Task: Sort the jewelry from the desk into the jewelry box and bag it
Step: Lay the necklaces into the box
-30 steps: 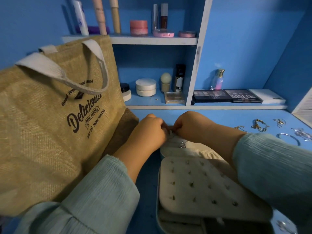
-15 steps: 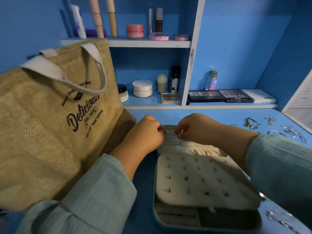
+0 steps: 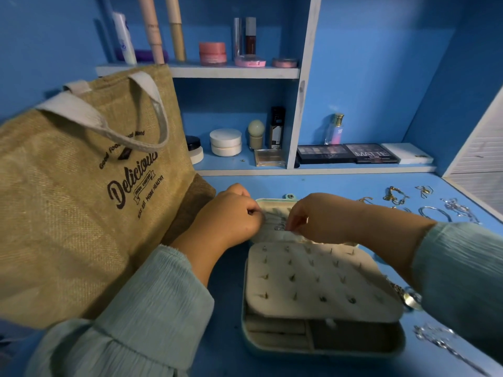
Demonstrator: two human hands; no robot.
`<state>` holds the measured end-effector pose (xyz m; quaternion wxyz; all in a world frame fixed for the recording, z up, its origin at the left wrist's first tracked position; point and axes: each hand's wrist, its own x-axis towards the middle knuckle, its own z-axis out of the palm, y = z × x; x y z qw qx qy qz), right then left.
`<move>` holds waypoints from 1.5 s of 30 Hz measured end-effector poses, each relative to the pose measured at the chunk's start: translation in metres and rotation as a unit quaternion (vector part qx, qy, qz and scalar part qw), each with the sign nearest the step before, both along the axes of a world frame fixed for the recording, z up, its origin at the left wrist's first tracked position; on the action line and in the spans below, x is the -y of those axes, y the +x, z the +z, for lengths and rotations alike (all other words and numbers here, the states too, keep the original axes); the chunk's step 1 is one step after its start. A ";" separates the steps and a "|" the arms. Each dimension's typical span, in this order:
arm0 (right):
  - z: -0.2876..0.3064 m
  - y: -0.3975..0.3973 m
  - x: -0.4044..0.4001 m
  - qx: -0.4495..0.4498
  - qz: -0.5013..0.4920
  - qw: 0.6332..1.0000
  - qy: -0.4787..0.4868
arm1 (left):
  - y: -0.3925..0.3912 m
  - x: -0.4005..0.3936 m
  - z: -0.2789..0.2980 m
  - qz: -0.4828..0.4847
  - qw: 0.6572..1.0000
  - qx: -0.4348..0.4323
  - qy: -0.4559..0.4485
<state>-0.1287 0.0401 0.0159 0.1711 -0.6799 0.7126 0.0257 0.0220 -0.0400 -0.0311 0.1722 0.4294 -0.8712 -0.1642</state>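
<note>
Jute bag (image 3: 81, 213): coarse weave – upright
Jewelry box (image 3: 321, 346): rounded, padded studded panel
Left hand (image 3: 231, 216): fingers curled – contents unseen
Right hand (image 3: 313, 219): pinching small silver piece (image 3: 280, 227)

Looks like home vanity nook to me: blue shelf unit (image 3: 300, 85) holding cosmetics, eyeshadow palettes (image 3: 345, 153) at its foot, above worktop (image 3: 326, 183).

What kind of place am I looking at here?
Probably a home dressing or vanity desk: blue shelves lined with cosmetic jars and tubes, dark eyeshadow palettes by the wall, and a pale open jewelry box on the blue desktop.
</note>
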 end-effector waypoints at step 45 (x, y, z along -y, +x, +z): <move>0.000 0.001 0.010 0.147 0.006 0.989 0.020 | 0.000 0.003 0.000 0.109 0.990 -0.068 -0.062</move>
